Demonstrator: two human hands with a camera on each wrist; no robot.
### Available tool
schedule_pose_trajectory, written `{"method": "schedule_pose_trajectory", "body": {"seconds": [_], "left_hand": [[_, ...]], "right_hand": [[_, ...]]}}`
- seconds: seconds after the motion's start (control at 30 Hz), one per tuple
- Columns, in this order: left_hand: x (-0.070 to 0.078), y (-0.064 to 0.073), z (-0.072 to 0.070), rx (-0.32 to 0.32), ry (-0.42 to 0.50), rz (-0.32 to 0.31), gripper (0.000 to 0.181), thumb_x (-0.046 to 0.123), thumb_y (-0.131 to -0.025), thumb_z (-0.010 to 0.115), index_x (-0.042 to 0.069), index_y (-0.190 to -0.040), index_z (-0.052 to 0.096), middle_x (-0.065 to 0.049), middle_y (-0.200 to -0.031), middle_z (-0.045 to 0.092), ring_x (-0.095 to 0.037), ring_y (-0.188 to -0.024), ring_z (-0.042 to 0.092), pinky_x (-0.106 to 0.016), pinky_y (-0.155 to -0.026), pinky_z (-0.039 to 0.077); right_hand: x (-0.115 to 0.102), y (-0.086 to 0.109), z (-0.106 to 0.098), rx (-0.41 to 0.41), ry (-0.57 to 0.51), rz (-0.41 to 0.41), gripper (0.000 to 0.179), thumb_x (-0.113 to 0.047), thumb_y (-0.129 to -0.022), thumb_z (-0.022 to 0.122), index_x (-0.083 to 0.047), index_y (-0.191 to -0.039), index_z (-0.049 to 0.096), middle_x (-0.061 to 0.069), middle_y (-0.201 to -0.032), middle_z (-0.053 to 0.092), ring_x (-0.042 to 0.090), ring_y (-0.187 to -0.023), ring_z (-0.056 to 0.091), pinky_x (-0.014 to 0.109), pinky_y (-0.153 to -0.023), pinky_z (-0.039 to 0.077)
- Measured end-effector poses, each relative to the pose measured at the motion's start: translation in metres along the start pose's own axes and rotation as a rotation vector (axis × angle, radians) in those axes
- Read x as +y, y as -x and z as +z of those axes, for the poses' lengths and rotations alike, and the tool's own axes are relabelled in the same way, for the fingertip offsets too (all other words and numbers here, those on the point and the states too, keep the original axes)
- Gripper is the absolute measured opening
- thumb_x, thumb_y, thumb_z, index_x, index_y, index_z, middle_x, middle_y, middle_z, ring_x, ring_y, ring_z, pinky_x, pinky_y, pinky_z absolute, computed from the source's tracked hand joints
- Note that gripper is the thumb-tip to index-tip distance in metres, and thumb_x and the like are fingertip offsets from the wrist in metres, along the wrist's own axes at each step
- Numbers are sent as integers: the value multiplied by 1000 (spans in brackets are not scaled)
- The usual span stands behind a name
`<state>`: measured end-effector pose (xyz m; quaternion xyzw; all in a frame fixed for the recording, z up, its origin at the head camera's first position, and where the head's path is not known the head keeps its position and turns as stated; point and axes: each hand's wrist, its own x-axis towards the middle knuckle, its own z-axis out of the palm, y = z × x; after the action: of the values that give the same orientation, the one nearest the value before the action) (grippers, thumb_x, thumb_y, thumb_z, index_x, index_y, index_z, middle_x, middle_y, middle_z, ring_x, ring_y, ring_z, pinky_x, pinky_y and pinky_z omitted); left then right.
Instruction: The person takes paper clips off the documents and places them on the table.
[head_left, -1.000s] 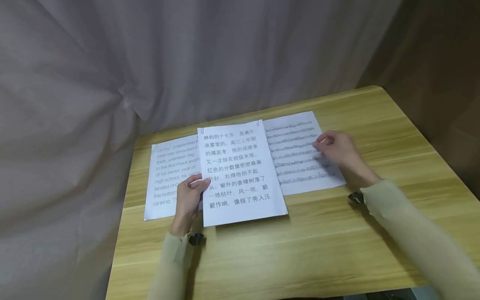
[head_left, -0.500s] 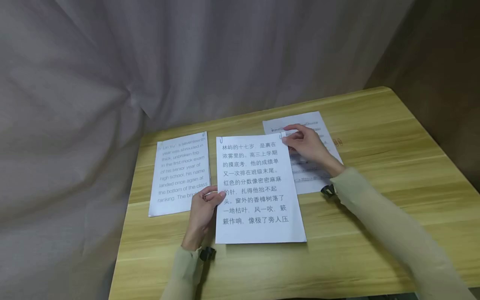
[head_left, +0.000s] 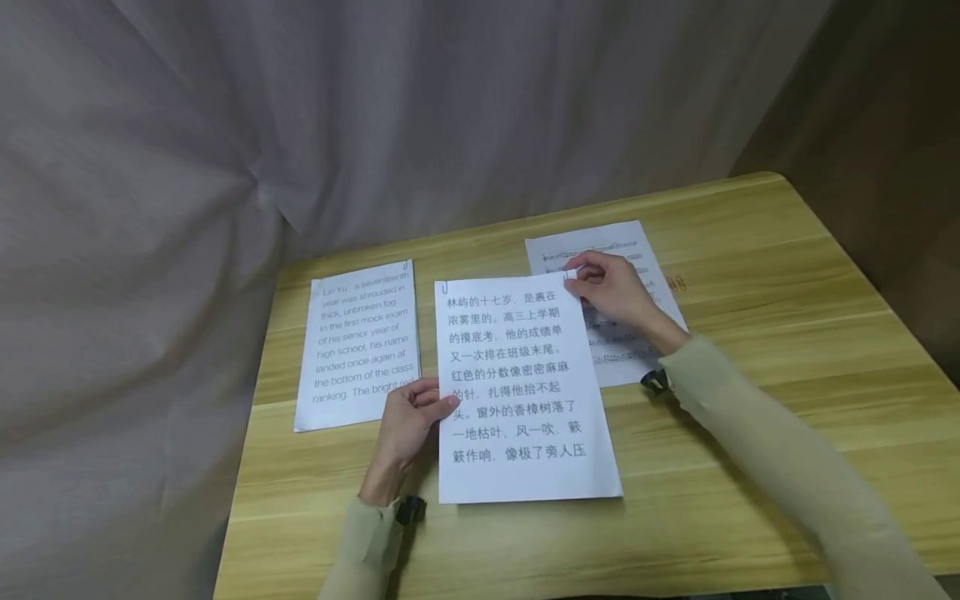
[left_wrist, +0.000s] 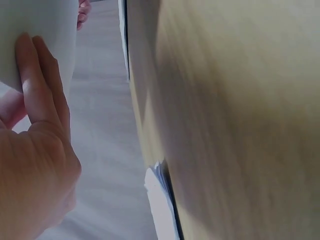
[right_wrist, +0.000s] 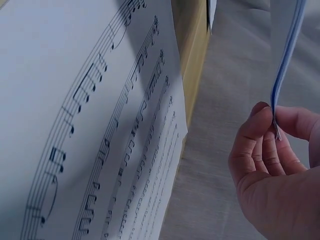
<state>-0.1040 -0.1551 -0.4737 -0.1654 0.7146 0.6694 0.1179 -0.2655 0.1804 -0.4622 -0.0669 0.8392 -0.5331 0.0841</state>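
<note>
A stack of paper [head_left: 517,400] printed with Chinese text is held raised over the table, with a paper clip [head_left: 445,287] at its top left corner and another at the top right. My left hand [head_left: 411,421] grips its left edge, thumb in front; in the left wrist view the fingers [left_wrist: 42,85] lie against its back. My right hand [head_left: 618,292] pinches the top right corner by the clip. The right wrist view shows that corner between thumb and fingers [right_wrist: 250,140], with several sheets together. Behind the right hand lies sheet music [head_left: 585,242], partly covered.
An English text stack [head_left: 360,342], clipped at its top corners, lies at the left of the wooden table [head_left: 787,400]. Two reddish paper clips [head_left: 677,283] lie beside the sheet music's right edge. A grey curtain [head_left: 487,108] hangs behind the table.
My left hand has brought the Chinese text stack rightward and nearer, uncovering the English stack. My right hand has moved left from the sheet music and taken the stack's top right corner.
</note>
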Motion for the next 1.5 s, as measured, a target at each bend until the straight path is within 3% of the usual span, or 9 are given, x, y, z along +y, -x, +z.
{"method": "schedule_pose_trajectory", "body": {"seconds": [0.23, 0.43, 0.8, 1.03, 1.3, 1.5], "left_hand": [[7, 3, -1, -63, -42, -40, 36, -5, -90, 79, -7, -125, 73, -19, -106, 84, -15, -85, 81, -26, -84, 67], [6, 1, -1, -127, -59, -34, 36, -6, -93, 73, -8, -128, 73, -24, -112, 83, -17, -87, 83, -28, -85, 68], [8, 2, 2, -122, -58, -28, 27, 0, -96, 76, -7, -122, 76, -20, -105, 84, -16, -82, 82, -27, -81, 66], [11, 3, 4, -137, -78, -32, 25, 1, -97, 76, -7, -120, 76, -17, -102, 85, -15, -81, 81, -26, -80, 66], [10, 4, 4, -159, -105, -31, 28, 1, -97, 76, -9, -122, 74, -19, -104, 85, -15, -82, 82, -29, -80, 68], [10, 4, 1, -171, -110, -17, 28, 2, -97, 76, -10, -122, 74, -20, -105, 84, -15, -82, 82, -29, -80, 69]], "right_hand": [[-5, 5, -4, -1, -2, -18, 25, -15, -105, 72, -4, -127, 71, 9, -95, 70, 10, -76, 69, 28, -72, 63], [-13, 9, -3, -13, -23, -36, 26, -14, -104, 72, -2, -127, 71, 12, -95, 73, 7, -73, 69, 26, -68, 60], [-16, 9, -5, 28, -45, -45, 23, -10, -103, 70, 0, -123, 72, 3, -82, 69, 14, -64, 63, 21, -61, 51], [-11, 10, -6, 63, -27, -5, 19, -7, -99, 69, -2, -116, 72, -3, -75, 62, 7, -59, 52, 21, -58, 43], [-1, 10, -14, 92, -70, 39, 23, -6, -98, 66, -1, -120, 70, -7, -78, 72, 19, -71, 68, 26, -66, 57], [7, 12, -28, 116, -74, 53, 25, -10, -100, 70, -1, -123, 68, -1, -83, 76, 22, -75, 72, 24, -68, 58]]}}
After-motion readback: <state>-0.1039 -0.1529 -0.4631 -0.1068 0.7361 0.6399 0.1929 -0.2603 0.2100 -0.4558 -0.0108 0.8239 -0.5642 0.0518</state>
